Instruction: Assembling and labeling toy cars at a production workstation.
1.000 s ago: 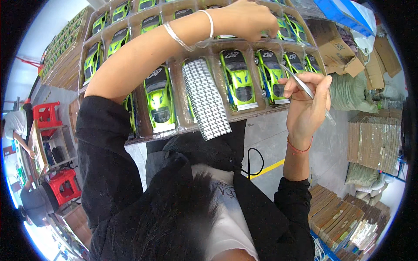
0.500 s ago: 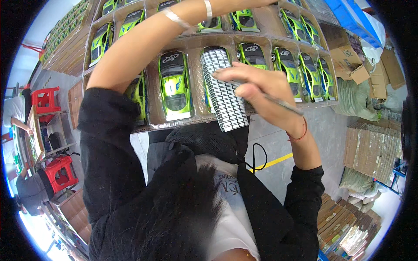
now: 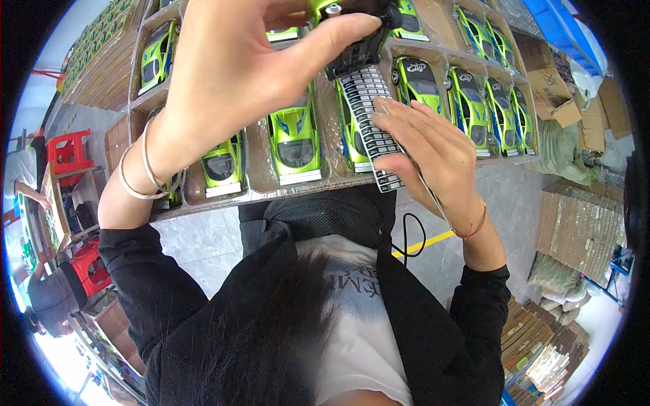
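Observation:
My left hand (image 3: pixel 247 74) is raised over the tray and closed round a green and black toy car (image 3: pixel 355 53), its dark underside partly turned up. Only part of this car shows past the thumb. My right hand (image 3: pixel 443 152) is closed on slim metal tweezers (image 3: pixel 426 183), with its fingers and thumb on a strip of stickers (image 3: pixel 362 101). This white strip, with rows of small black-edged rectangles, lies slantwise across a green toy car (image 3: pixel 352 145) in the tray and hangs over the near edge. The car in my left hand is close to the strip's far end.
A clear compartmented tray (image 3: pixel 254 186) holds several green toy cars (image 3: pixel 294 139). Stacked trays of cars stand at the far left, near a red stool (image 3: pixel 68 152) and people at a bench. Open cardboard boxes (image 3: pixel 552 95) and flattened carton stacks (image 3: pixel 575 223) stand at the right.
My left arm has drawn back from the far side, and a toy car now shows in that hand. My right hand and the sticker strip have shifted slightly in view.

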